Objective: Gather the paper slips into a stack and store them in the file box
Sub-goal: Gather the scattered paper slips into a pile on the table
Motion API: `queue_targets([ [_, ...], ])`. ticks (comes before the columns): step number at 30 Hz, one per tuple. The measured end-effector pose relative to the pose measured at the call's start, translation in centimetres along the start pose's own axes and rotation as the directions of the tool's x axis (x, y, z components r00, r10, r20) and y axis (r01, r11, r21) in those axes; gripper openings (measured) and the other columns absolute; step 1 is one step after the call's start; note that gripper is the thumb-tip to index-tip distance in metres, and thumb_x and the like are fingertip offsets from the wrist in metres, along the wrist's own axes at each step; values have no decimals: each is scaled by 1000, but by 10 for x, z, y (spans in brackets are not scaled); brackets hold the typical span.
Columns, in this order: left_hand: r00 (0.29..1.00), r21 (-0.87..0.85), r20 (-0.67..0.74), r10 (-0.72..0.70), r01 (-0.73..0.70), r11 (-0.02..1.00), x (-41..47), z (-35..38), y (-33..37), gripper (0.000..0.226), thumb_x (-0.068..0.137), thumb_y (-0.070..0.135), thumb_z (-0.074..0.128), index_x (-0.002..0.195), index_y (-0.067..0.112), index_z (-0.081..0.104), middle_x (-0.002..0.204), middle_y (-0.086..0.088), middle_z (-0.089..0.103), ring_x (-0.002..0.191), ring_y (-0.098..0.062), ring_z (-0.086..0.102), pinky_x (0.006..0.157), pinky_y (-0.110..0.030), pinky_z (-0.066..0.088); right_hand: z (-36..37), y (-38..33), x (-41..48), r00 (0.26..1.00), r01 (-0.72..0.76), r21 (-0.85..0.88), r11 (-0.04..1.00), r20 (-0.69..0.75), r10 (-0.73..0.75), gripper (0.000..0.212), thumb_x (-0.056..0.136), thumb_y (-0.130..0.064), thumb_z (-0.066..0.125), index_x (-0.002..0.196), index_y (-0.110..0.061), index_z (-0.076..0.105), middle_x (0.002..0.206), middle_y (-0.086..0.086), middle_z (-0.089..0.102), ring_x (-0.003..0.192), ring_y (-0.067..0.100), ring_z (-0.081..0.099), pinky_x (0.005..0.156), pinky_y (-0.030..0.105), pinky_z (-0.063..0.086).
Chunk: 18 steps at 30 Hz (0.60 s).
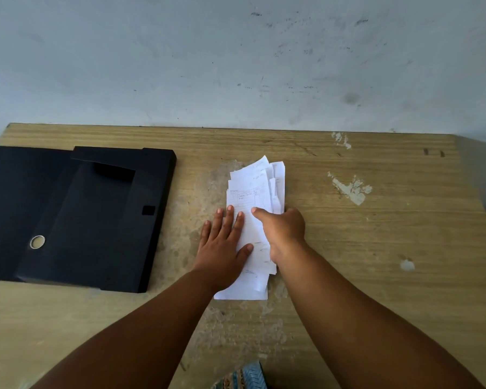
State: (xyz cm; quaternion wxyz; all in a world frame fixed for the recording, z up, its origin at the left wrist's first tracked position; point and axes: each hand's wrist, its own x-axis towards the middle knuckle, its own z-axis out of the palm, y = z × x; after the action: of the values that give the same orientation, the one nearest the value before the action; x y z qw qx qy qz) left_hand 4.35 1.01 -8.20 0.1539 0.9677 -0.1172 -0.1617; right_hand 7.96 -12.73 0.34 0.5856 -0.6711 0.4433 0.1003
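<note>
Both hands press ruled paper slips [253,217]; writing unreadable.

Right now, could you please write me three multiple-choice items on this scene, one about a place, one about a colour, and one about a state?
1. Where does the black plastic file box lie relative to the pile of white paper slips?
A. To its left
B. To its right
C. On top of it

2. What colour is the file box?
A. Red
B. Black
C. White

3. What is the left hand doing?
A. Lying flat with fingers spread on the slips
B. Lifting the file box
C. Hanging off the worn wooden table

Answers: 1 A, since the box sits toward the table's left end, apart from the slips. 2 B, since its whole surface is black. 3 A, since its palm and fingers press on the pile's left edge while the right hand grips the pile's right edge.
</note>
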Motion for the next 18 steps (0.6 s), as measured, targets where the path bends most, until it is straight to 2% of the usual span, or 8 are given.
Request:
queue_targets([
  [3, 1000, -23, 5, 4, -4, 1000, -1, -1, -1, 77, 96, 63, 18, 151, 32, -27, 163, 6, -32, 150, -17, -34, 117, -36, -25, -6, 0, 0, 999, 19, -53, 998, 39, -17, 52, 66, -33, 86, 111, -15, 66, 108, 4, 74, 98, 31, 71, 92, 51, 58],
  [8, 1000, -77, -1, 1, -1, 997, -3, -6, 3, 76, 105, 51, 32, 151, 30, -24, 163, 6, -30, 149, -16, -33, 117, -36, -25, -6, 3, -3, 993, 87, 13, 996, 82, -88, 49, 70, -22, 88, 112, -15, 64, 109, 3, 74, 95, 23, 73, 85, 47, 62],
  [13, 1000, -243, 6, 2, -1, 970, -5, -16, 3, 71, 107, 38, 38, 162, 21, -4, 168, 6, -17, 150, -10, -27, 122, -36, -19, -1, 2, -9, 1000, 0, 86, 996, 18, -1, 81, 69, -22, 89, 137, -11, 48, 129, 7, 64, 110, 30, 67, 93, 51, 58],
  [15, 1000, -273, 8, 10, -7, 962, -6, -19, 1, 70, 107, 35, 40, 163, 20, 0, 167, 6, -15, 150, -9, -26, 124, -37, -17, -1, 4, -10, 999, -29, 98, 995, 35, 25, 74, 70, -20, 88, 133, -10, 51, 124, 8, 68, 106, 31, 69, 92, 51, 59],
  [18, 1000, -301, 4, 16, -14, 954, -6, -20, 0, 70, 106, 32, 42, 163, 19, 2, 166, 7, -15, 150, -9, -25, 124, -37, -16, -2, 9, -7, 992, -62, 104, 993, 113, 50, 51, 75, -16, 85, 121, -9, 63, 114, 10, 74, 97, 32, 73, 87, 51, 61],
])
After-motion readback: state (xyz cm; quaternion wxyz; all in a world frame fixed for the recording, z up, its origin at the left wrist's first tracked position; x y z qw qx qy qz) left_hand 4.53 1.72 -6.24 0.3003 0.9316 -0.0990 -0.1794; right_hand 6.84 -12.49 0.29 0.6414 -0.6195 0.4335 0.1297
